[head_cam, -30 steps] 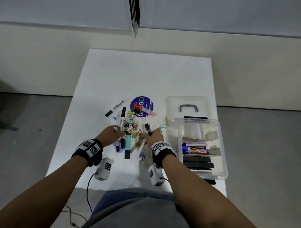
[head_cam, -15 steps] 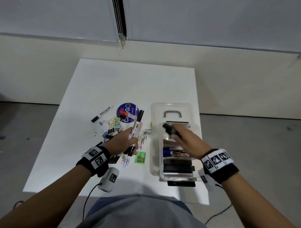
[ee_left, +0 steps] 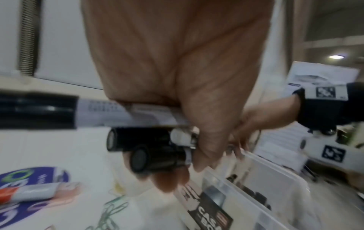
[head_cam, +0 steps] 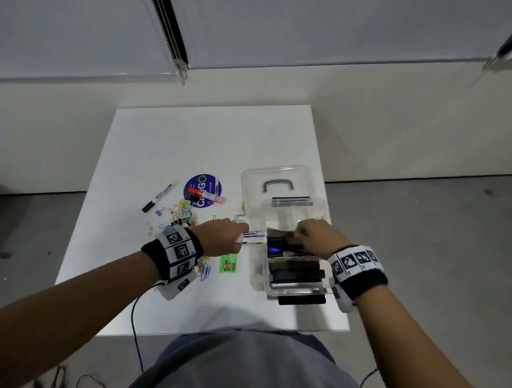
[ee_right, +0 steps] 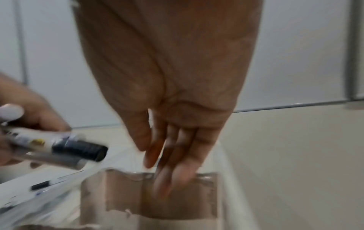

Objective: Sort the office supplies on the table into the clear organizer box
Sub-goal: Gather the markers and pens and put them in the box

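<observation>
The clear organizer box (head_cam: 298,289) stands at the table's right front, holding a blue marker (head_cam: 274,249) and flat black items (head_cam: 295,272). My left hand (head_cam: 241,237) grips a bundle of black-capped white markers (head_cam: 254,236) at the box's left wall. In the left wrist view those markers (ee_left: 122,115) lie across my curled fingers (ee_left: 197,147). My right hand (head_cam: 308,233) hovers over the box's middle. The right wrist view shows its fingers (ee_right: 163,171) straight and empty, pointing down into a brown cardboard divider (ee_right: 118,194), with the markers (ee_right: 59,144) coming in from the left.
The box's lid (head_cam: 278,174) with a grey handle lies behind the box. Left of the box are a purple disc (head_cam: 203,183) with an orange marker (head_cam: 205,195) on it, a black pen (head_cam: 159,197), mixed clips (head_cam: 184,211), a green item (head_cam: 228,264) and paper clips (head_cam: 204,272).
My right hand carried a black marker from the pile to the box and now holds nothing. My left hand lifted a bundle of markers and moved right to the box's left wall.
</observation>
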{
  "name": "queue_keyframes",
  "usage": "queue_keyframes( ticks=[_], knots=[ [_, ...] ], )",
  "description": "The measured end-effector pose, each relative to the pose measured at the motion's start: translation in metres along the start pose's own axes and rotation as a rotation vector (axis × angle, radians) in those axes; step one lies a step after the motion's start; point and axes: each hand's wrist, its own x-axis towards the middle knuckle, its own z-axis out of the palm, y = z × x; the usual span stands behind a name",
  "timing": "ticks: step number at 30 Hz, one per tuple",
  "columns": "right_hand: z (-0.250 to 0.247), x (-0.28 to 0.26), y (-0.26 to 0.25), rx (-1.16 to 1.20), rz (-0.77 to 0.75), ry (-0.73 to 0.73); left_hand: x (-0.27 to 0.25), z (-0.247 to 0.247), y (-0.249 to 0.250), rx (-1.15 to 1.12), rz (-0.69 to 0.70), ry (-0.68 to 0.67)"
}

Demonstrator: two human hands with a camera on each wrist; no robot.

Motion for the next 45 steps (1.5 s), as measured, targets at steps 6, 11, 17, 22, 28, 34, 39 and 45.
queue_keyframes(
  ticks=[6, 11, 17, 22, 28, 34, 39, 45],
  knots=[
    [0.009, -0.024, 0.03, 0.304, 0.287, 0.295, 0.039, 0.006, 0.057, 0.269, 0.087, 0.016],
    [0.024, -0.026, 0.027, 0.366, 0.293, 0.252, 0.078, 0.007, 0.102, 0.343, 0.135, 0.043],
    [0.023, -0.024, 0.03, 0.371, 0.309, 0.275, 0.092, 0.028, 0.105, 0.146, 0.219, 0.106],
    [0.027, -0.025, 0.029, 0.366, 0.307, 0.275, 0.077, 0.02, 0.093, -0.088, 0.311, 0.277],
    [0.031, -0.024, 0.026, 0.327, 0.333, 0.284, 0.053, 0.024, 0.026, -0.004, 0.156, 0.299],
    [0.037, -0.021, 0.016, 0.272, 0.351, 0.275, 0.068, 0.042, 0.046, 0.369, 0.177, 0.309],
    [0.035, -0.018, 0.005, 0.281, 0.396, 0.32, 0.062, 0.026, 0.037, 0.025, 0.187, 0.438],
    [0.031, 0.017, -0.069, 0.182, 0.057, 0.602, 0.046, 0.023, -0.088, -0.361, -0.21, 0.531]
  ],
)
